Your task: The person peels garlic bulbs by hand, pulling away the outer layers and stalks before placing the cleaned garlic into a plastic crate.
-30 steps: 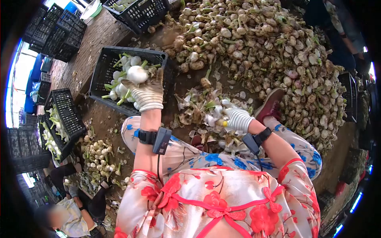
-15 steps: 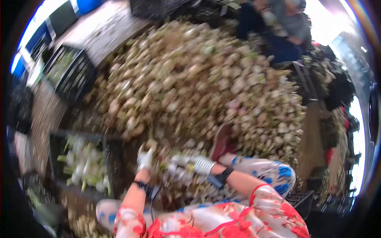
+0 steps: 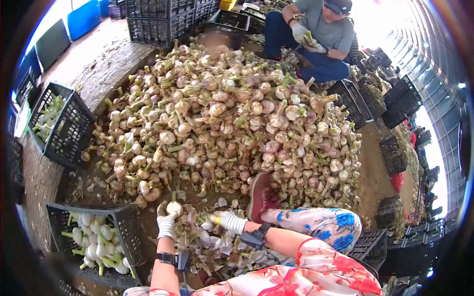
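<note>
My left hand (image 3: 166, 223), in a white striped glove, is closed around a pale garlic bulb (image 3: 174, 208) at the near edge of the heap. To its right, my right hand (image 3: 230, 221), gloved the same way, has its fingers closed; something small and yellow shows at the fingertips, too small to name. Both hands are above a litter of papery garlic skins (image 3: 222, 244). In front of them rises a big heap of untrimmed garlic (image 3: 222, 118). Peeled white bulbs with green stems (image 3: 98, 239) lie in a black crate (image 3: 129, 232) at my left.
Another black crate (image 3: 71, 126) with stemmed garlic stands further left. Stacked crates (image 3: 160, 22) are at the back. Across the heap sits a co-worker (image 3: 316, 37) with gloved hands holding garlic. More crates (image 3: 349, 102) line the right side. My red shoe (image 3: 261, 197) touches the heap's edge.
The view has tilted upward and become sharp, so the co-worker and back crates show more fully. My hands appear lower and further left; the left still holds a bulb.
</note>
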The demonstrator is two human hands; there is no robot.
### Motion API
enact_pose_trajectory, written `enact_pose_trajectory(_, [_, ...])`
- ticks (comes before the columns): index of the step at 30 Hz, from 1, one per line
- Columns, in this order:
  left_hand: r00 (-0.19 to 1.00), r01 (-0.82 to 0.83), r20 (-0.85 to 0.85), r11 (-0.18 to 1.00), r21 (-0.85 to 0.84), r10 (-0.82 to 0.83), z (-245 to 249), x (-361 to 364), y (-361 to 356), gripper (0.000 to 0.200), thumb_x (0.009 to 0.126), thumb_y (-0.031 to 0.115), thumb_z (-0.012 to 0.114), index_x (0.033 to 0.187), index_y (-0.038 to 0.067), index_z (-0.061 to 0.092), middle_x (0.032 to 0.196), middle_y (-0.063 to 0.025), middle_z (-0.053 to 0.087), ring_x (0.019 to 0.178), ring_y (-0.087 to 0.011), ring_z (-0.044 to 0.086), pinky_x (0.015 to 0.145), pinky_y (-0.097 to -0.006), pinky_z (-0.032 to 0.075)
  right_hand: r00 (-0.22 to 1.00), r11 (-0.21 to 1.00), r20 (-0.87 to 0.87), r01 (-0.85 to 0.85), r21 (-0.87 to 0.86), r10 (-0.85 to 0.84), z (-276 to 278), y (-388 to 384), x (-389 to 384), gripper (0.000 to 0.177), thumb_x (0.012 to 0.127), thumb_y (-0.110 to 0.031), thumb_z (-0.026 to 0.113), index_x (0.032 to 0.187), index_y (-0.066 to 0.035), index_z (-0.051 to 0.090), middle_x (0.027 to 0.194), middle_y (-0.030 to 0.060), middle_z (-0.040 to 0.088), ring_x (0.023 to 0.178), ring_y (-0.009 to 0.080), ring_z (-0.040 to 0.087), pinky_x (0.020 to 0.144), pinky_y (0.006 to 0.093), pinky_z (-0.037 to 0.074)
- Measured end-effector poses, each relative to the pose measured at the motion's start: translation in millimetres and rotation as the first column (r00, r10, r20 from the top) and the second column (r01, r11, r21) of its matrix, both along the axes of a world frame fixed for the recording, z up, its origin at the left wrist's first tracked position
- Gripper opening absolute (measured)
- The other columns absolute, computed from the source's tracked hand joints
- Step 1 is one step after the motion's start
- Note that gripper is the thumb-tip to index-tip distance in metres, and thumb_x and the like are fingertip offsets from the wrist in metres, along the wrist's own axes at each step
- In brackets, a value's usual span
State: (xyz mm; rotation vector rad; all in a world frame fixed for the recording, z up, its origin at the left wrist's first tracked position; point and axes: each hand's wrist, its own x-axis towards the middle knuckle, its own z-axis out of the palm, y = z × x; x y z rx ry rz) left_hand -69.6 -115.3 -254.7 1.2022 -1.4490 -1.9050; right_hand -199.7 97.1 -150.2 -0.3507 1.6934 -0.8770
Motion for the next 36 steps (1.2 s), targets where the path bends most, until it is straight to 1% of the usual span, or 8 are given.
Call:
enact_pose_trajectory(2, [0.95, 0.154, -0.302, 0.955, 0.253, -0.073, 125, -10, 14, 0.056, 0.068, -0.005, 0.061, 0.12, 0.007, 0.043, 0.11, -0.0089, 0.052, 0.097, -0.0201, 0.053, 0.08, -0.0311, 0.048, 0.939, 0.957, 0.259, 0.265, -0.119, -0.228, -4, -19, 1, 0.056, 0.084, -0.054, 0.045, 0.12, -0.012, 0.05, 0.11, 0.0035, 0.056, 0.09, 0.0168, 0.054, 0.077, 0.033, 0.044])
enact_pose_trajectory(3, [0.925, 0.211, -0.366, 0.937, 0.277, -0.1, 162, -15, 21, 0.058, 0.069, -0.005, 0.061, 0.122, 0.008, 0.042, 0.111, -0.0081, 0.051, 0.098, -0.0197, 0.053, 0.082, -0.031, 0.048, 0.671, 0.872, 0.66, 0.487, -0.047, -0.339, 59, -33, 4, 0.056, 0.083, -0.053, 0.047, 0.119, -0.01, 0.048, 0.109, 0.0046, 0.057, 0.094, 0.0186, 0.053, 0.079, 0.0381, 0.045])
enact_pose_trajectory(4, [0.905, 0.253, -0.41, 0.918, 0.306, -0.112, 188, -9, 30, 0.06, 0.069, -0.004, 0.062, 0.124, 0.008, 0.041, 0.112, -0.0073, 0.051, 0.099, -0.0194, 0.052, 0.083, -0.0308, 0.047, 0.619, 0.868, 0.77, 0.457, -0.194, -0.153, 105, -43, 2, 0.055, 0.082, -0.055, 0.045, 0.116, -0.012, 0.05, 0.105, 0.0032, 0.058, 0.093, 0.0189, 0.054, 0.076, 0.037, 0.047])
enact_pose_trajectory(5, [0.889, 0.28, -0.439, 0.914, 0.293, -0.131, 212, -4, 41, 0.06, 0.069, -0.004, 0.062, 0.124, 0.008, 0.041, 0.112, -0.007, 0.051, 0.099, -0.0188, 0.052, 0.084, -0.0303, 0.046, 0.564, 0.774, 0.824, 0.546, -0.321, -0.056, -5, -57, 1, 0.053, 0.082, -0.055, 0.045, 0.113, -0.012, 0.051, 0.101, 0.0018, 0.059, 0.088, 0.0166, 0.056, 0.071, 0.0362, 0.049])
enact_pose_trajectory(11, [0.875, 0.172, -0.419, 0.965, -0.199, -0.242, 223, 19, 92, 0.095, 0.057, -0.008, 0.074, 0.134, 0.012, 0.021, 0.119, -0.0061, 0.042, 0.106, -0.016, 0.045, 0.085, -0.0301, 0.045, 0.884, 0.776, 0.389, 0.431, -0.46, -0.261, 125, -46, 26, 0.035, 0.083, -0.032, 0.06, 0.101, -0.002, 0.057, 0.09, 0.0027, 0.06, 0.078, 0.0112, 0.056, 0.068, 0.0266, 0.048])
enact_pose_trajectory(20, [0.748, 0.287, -0.662, 0.924, 0.252, -0.052, 265, 48, 127, 0.067, 0.07, 0.032, 0.071, 0.122, 0.006, 0.038, 0.106, -0.0032, 0.052, 0.094, -0.0133, 0.053, 0.077, -0.0269, 0.047, 0.981, 0.755, -0.057, 0.105, -0.647, -0.185, 172, -7, 50, 0.029, 0.086, -0.022, 0.056, 0.102, 0.002, 0.055, 0.085, 0.0014, 0.059, 0.071, 0.0047, 0.051, 0.061, 0.0195, 0.044])
enact_pose_trajectory(27, [0.761, 0.449, -0.608, 0.861, 0.241, -0.227, 272, 54, 138, 0.077, 0.067, 0.064, 0.057, 0.117, 0.007, 0.044, 0.105, -0.0045, 0.054, 0.094, -0.0171, 0.055, 0.079, -0.0324, 0.048, 0.969, 0.739, 0.069, 0.227, -0.635, -0.238, 172, 6, 48, 0.041, 0.081, -0.036, 0.061, 0.1, 0.001, 0.058, 0.085, 0.0005, 0.059, 0.073, 0.0047, 0.051, 0.061, 0.0216, 0.043])
enact_pose_trajectory(36, [0.738, 0.582, -0.669, 0.583, 0.567, -0.087, 252, 53, 127, 0.067, 0.076, 0.054, 0.055, 0.12, 0.005, 0.045, 0.103, -0.0105, 0.058, 0.085, -0.0217, 0.06, 0.07, -0.0331, 0.052, 0.958, 0.726, 0.149, 0.283, -0.626, -0.245, 168, 15, 64, 0.031, 0.083, -0.024, 0.061, 0.103, -0.001, 0.058, 0.09, 0.0007, 0.06, 0.077, 0.0065, 0.055, 0.065, 0.0204, 0.045])
